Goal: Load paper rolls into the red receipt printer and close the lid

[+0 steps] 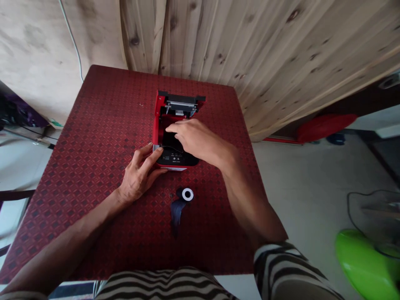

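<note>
As I watch through the head camera, the patterned red table (103,125) stretches widest left of the red-and-black device (173,160), its right edge closer, its far edge by the wooden wall (200,41). The device sits beyond a roll (183,194), panel toward the wearer, long axis front to back, lid (181,100) raised. The left hand (137,173) grasps its near-left corner; whether the right hand (198,138), fingers at the opening, pinches anything, I cannot tell.
</note>
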`<state>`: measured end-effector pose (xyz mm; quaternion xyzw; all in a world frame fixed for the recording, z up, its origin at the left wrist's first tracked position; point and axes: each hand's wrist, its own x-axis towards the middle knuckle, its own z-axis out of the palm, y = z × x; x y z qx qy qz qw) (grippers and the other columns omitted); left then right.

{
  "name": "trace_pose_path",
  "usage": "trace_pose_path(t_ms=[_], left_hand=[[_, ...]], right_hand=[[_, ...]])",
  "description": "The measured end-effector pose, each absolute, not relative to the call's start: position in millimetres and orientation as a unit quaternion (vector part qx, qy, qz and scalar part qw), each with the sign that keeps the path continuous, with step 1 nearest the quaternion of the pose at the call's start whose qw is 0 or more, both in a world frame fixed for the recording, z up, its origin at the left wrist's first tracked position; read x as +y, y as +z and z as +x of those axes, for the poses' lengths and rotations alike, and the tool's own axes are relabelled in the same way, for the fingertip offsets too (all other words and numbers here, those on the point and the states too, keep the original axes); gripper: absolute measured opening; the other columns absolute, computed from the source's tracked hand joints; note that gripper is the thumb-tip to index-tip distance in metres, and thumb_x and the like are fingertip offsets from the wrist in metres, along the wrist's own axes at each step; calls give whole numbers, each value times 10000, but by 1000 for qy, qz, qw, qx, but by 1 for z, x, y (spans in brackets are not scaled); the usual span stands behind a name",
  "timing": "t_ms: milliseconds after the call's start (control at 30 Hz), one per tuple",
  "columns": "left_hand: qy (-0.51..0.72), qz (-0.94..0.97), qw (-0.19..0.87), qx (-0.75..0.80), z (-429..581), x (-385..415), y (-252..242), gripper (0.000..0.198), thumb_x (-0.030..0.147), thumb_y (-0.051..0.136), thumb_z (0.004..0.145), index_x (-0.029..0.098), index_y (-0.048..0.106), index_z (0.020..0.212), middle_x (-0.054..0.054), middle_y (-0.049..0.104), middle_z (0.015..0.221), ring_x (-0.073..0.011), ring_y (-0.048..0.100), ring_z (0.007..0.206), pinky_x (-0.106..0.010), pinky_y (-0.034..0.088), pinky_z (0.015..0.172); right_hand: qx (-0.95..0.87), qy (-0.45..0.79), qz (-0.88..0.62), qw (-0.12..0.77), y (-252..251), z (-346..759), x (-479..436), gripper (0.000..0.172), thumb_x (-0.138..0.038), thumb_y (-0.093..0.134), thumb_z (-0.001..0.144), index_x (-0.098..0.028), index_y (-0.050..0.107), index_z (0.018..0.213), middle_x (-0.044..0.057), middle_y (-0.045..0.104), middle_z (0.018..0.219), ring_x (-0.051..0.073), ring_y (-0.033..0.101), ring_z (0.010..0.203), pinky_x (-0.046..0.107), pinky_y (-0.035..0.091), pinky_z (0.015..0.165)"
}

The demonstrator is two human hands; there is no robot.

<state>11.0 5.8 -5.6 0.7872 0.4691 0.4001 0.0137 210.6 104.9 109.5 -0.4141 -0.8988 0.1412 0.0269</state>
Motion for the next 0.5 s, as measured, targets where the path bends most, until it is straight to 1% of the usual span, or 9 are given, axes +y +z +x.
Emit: trace_pose_path(t_ms=[67,167,233,300,333,367,400,467,500], left_hand=[[394,790,17,470,9,5,-5,665,429,709,993,314,414,1579,-111,607,1396,-241,691,1265,-370,664,1014],[391,795,37,463,4,3,0,736,492,659,1016,273,316,1630,-132,628,1397,-257,693,1258,-401,650,1033],[392,795,57,460,-1,6,10,747,559,585,1038,225,293,1639,-152,648,1378,-260,713,1192,-427,644,1025],[398,790,63,462,-4,16,26,695,603,501,1058,201,360,1608,-155,659,1353,-252,715,1133,-438,639,1011],[401,786,57,467,-5,26,36,661,610,472,1065,202,408,1580,-150,657,1355,-251,702,1147,-434,631,1018],[408,784,44,467,-5,38,46,644,614,453,1069,199,438,1562,-151,644,1373,-255,686,1178,-427,625,1022],[414,778,31,472,-4,53,57,657,628,459,1061,201,443,1561,-157,605,1432,-272,649,1266,-426,607,1053],[418,769,7,484,-1,86,74,693,664,457,1051,210,428,1574,-153,513,1551,-298,507,1465,-436,517,1178],[409,776,0,480,1,102,81,717,683,418,1058,189,419,1577,-154,490,1577,-298,465,1502,-450,466,1224]], right_hand=[[-902,189,-378,87,115,222,92,436,-5,448,999,-184,756,1251,83,794,1289,219,735,1197,376,527,1069],[-901,223,-346,136,113,236,75,308,-170,586,1036,-202,735,1303,73,784,1309,229,723,1207,404,534,1092],[-898,208,-354,159,105,241,69,237,-217,663,1016,-196,762,1230,79,800,1223,235,730,1133,406,554,1052],[-893,187,-363,190,94,243,66,174,-200,640,1030,-195,785,1125,73,802,1118,221,727,1039,393,569,999],[-891,175,-365,206,90,242,64,186,-185,607,1045,-193,791,1076,71,796,1075,213,720,998,385,573,975],[-890,160,-366,221,86,242,63,218,-171,577,1057,-190,793,1036,72,786,1048,208,709,975,378,573,959],[-889,142,-369,232,84,241,61,250,-161,552,1064,-191,793,1005,74,773,1031,206,696,967,372,572,946],[-885,97,-381,249,81,239,56,308,-146,515,1072,-206,795,960,76,745,1012,209,663,970,361,568,918],[-882,77,-389,255,81,237,53,328,-139,500,1074,-216,796,956,76,732,1005,211,646,973,356,565,905]])
